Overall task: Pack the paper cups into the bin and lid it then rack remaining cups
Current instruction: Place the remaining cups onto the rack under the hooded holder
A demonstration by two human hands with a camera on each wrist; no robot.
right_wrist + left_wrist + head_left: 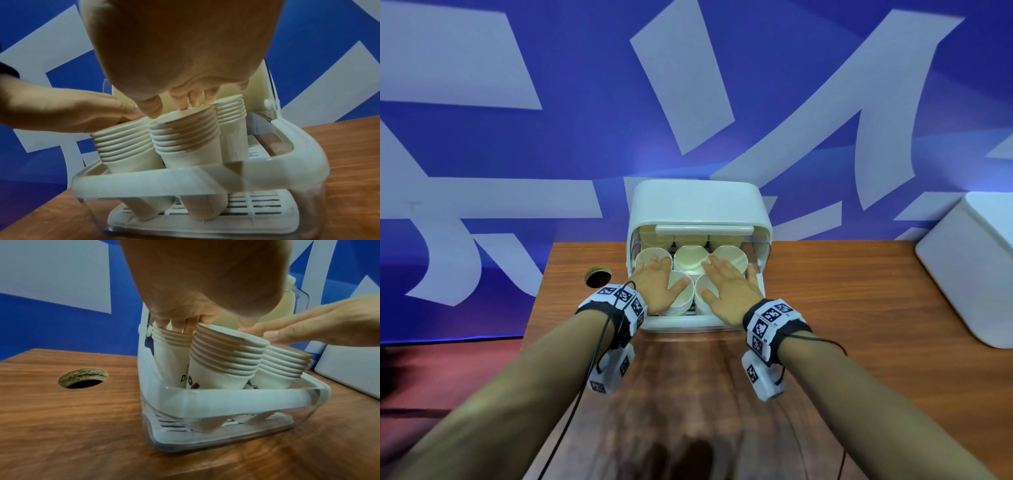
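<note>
Several stacks of nested white paper cups (691, 260) stand upright in a clear-walled white bin (678, 323) at the back of the table. Its white lid (698, 202) is flipped up behind them. My left hand (659, 282) lies flat on the left stacks and my right hand (724, 286) on the right stacks, fingers straight. In the left wrist view my left hand's fingertips (180, 324) touch the rims of the cup stacks (226, 356), which lean in the bin (226, 428). In the right wrist view my right hand (185, 100) presses a cup stack (185, 134) inside the bin (164, 183).
The bin stands on a wooden table (842, 342) against a blue and white wall. A second white container (969, 270) sits at the right edge. A round cable hole (597, 275) lies left of the bin.
</note>
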